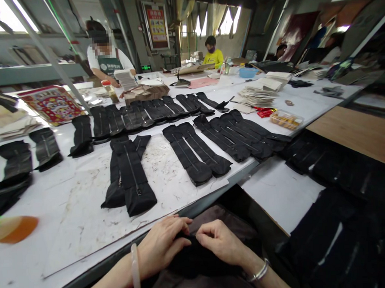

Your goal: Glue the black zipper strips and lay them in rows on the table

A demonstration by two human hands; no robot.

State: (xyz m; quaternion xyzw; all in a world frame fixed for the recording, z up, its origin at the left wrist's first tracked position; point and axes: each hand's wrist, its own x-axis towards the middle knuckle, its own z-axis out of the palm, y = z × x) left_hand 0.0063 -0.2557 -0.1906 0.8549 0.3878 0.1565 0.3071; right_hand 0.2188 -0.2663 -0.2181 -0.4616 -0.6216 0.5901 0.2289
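A black fabric piece [199, 261] lies over my lap below the table edge, dark against the dark clothing, so its outline is hard to make out. My left hand [161, 241], with a pale bangle at the wrist, has its thumb and curled fingers at the fabric's upper edge. Close beside it, my right hand [221, 242], wearing a silver bracelet, pinches the same edge between thumb and bent forefinger. What lies between the fingertips is mostly hidden. On the table just ahead, a black zippered fabric piece [134, 176] rests across another one.
Rows of black zippered pieces [193, 155] cover the white table [85, 202]. An orange-filled bottle [18, 228] lies at left. More black pieces [341, 235] are heaped at right, near a wooden board [361, 133]. Paper stacks [257, 92] and co-workers [107, 58] are farther back.
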